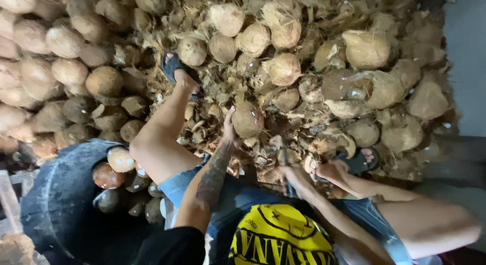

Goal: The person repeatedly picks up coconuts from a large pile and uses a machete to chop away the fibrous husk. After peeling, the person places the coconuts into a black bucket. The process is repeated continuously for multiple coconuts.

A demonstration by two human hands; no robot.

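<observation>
- Seated amid husk litter, a person reaches the left hand (229, 129), forearm tattooed, to a round brown fibrous coconut (247, 119); the fingers are spread wide and cupped against its left side, touching but not closed round it

- That coconut sits on the bed of torn husk between the person's two feet, at the near foot of the great heap of husked coconuts (283, 67) rising beyond it

- Below and to the right of the coconut, the right hand (296, 176) is curled about what looks like a dark handle (287, 166); the tool itself is too shadowed to tell, and how tightly the fingers close cannot be judged

- Left of the coconut, a black round tub (61, 194) holds several peeled coconuts, smooth and brown-and-white (120, 159)

- Black sandals sit on both feet, one (174, 67) up-left of the coconut, the other (357, 161) down-right of it

- By its look the coconut is hard-shelled, rigid and fairly heavy for one hand; its hairy fibre should give good purchase rather than slip, and its roundness suggests it is best taken with the palm spread across its widest part, since it may roll on the loose husk
</observation>
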